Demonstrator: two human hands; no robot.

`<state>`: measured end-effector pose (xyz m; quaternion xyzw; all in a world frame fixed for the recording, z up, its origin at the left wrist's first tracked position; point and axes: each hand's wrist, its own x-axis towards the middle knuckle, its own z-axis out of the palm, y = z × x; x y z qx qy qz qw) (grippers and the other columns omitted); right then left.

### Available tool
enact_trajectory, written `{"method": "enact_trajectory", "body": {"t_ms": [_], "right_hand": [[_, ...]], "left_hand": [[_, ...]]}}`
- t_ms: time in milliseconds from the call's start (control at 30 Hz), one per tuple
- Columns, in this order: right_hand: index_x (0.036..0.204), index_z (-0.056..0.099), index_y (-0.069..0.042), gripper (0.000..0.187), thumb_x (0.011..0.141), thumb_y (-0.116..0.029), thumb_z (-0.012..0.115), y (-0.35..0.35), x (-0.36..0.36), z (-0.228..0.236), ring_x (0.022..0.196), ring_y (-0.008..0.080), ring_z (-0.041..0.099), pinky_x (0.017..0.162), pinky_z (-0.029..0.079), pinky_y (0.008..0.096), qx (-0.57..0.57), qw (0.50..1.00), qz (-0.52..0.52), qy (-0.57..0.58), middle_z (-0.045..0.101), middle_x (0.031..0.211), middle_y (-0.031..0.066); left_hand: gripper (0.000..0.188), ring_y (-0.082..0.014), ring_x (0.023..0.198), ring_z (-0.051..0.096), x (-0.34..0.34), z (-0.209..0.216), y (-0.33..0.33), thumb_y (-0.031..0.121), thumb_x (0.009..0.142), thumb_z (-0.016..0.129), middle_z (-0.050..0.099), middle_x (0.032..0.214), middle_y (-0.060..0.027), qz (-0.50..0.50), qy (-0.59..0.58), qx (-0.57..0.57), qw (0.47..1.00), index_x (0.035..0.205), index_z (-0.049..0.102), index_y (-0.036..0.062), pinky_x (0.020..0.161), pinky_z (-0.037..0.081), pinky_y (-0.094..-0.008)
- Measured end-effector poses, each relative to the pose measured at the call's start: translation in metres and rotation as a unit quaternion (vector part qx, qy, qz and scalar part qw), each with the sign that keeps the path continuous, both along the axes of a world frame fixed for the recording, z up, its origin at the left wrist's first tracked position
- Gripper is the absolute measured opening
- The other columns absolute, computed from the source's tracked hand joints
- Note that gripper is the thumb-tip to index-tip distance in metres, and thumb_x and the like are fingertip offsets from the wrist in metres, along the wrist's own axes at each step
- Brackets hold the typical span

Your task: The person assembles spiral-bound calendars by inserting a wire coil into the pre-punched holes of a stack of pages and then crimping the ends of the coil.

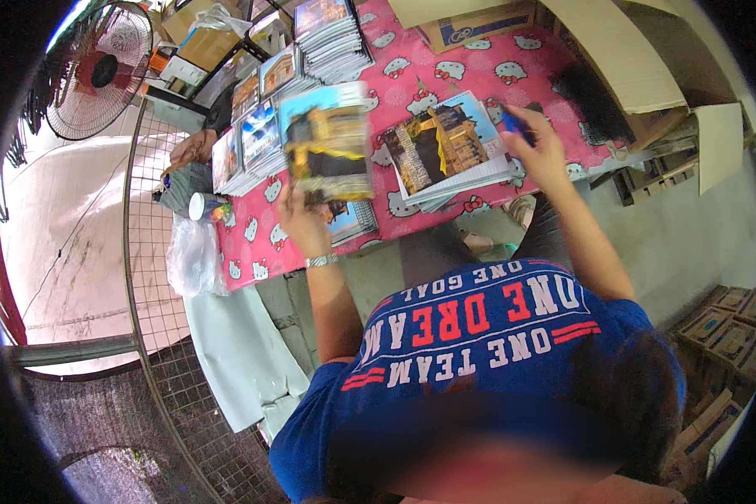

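Note:
My left hand (302, 220) is closed on the lower edge of a notebook (326, 143) with a yellow, black and light-blue picture cover, held up and slightly blurred. Below it, a spiral-bound notebook (357, 220) lies partly hidden near the table's front edge. A small stack of picture-covered notebooks (449, 151) rests a little askew in front of me. At this stack's right side, my right hand (539, 153) has its fingers curled round a small dark-blue object (517, 128), whose kind I cannot make out.
A pink cartoon-print cloth (399, 71) covers the table. Notebook stacks (332, 50) line its far left side. A paper cup (203, 207) and plastic bag (195, 256) sit at the left edge. Open cardboard boxes (647, 59) stand at right; a fan (101, 71) is far left.

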<state>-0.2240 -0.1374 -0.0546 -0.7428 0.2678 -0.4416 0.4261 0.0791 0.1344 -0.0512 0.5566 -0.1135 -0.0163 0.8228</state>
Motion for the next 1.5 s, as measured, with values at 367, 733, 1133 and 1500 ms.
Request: {"method": "enact_trajectory", "body": {"t_ms": [367, 733, 1133, 1500], "right_hand": [[0.099, 0.069, -0.004, 0.034, 0.080, -0.032, 0.069, -0.075, -0.024, -0.096, 0.093, 0.0364, 0.064, 0.082, 0.052, 0.0434, -0.073, 0.941, -0.071, 0.322, 0.066, 0.097, 0.0180], [0.112, 0.063, -0.011, 0.028, 0.090, -0.025, 0.051, -0.219, -0.055, -0.133, 0.104, 0.0322, 0.062, 0.081, 0.051, 0.0478, -0.254, 0.736, -0.251, 0.575, 0.063, 0.113, 0.0146], [0.122, 0.060, -0.009, 0.037, 0.089, -0.025, 0.054, -0.209, -0.050, -0.076, 0.105, 0.0374, 0.061, 0.088, 0.051, 0.0432, -0.178, 0.897, -0.229, 0.334, 0.063, 0.113, 0.0221], [0.117, 0.061, -0.004, 0.030, 0.089, -0.011, 0.054, -0.054, -0.058, -0.045, 0.066, 0.0085, 0.054, 0.056, 0.043, 0.0234, 0.292, 0.952, 0.051, 0.073, 0.057, 0.081, 0.0019]], "left_hand": [[0.026, -0.0237, 0.090, 0.066, 0.025, -0.072, 0.097, 0.004, 0.086, 0.066, 0.070, 0.102, -0.0165, 0.139, -0.025, 0.377, 0.915, 0.109, 0.065, -0.0071, 0.083, 0.050, -0.0341], [0.029, -0.0285, 0.095, 0.065, 0.023, -0.078, 0.102, 0.011, 0.084, 0.069, 0.069, 0.105, -0.0170, 0.159, -0.099, 0.511, 0.839, 0.110, 0.067, -0.0011, 0.085, 0.050, -0.0387], [0.048, -0.0298, 0.114, 0.054, -0.128, 0.020, -0.131, 0.033, 0.075, 0.076, 0.057, 0.128, -0.0102, -0.268, -0.625, 0.445, 0.582, 0.115, 0.063, 0.0101, 0.094, 0.047, -0.0417], [0.044, -0.0309, 0.102, 0.061, -0.107, 0.027, -0.162, 0.036, 0.074, 0.076, 0.065, 0.109, -0.0097, -0.437, -0.555, 0.480, 0.520, 0.108, 0.067, 0.0097, 0.089, 0.048, -0.0413]]}}
